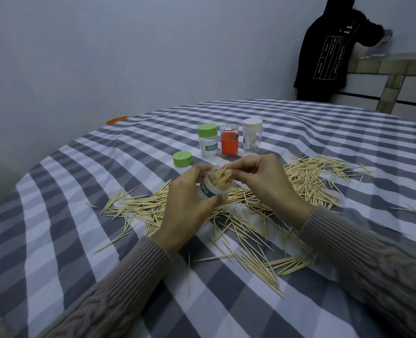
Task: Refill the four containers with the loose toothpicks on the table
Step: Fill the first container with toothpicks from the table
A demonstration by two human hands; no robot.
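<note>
Pale bare wall [104, 45], checked-cloth table [324, 123], dark hanging jacket [324, 57]

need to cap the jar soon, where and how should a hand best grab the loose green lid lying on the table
Pinch the loose round green plastic lid across its ribbed side wall, coming straight down from above. It lies flat on the checked tablecloth, so only the rim offers opposing faces.
</note>
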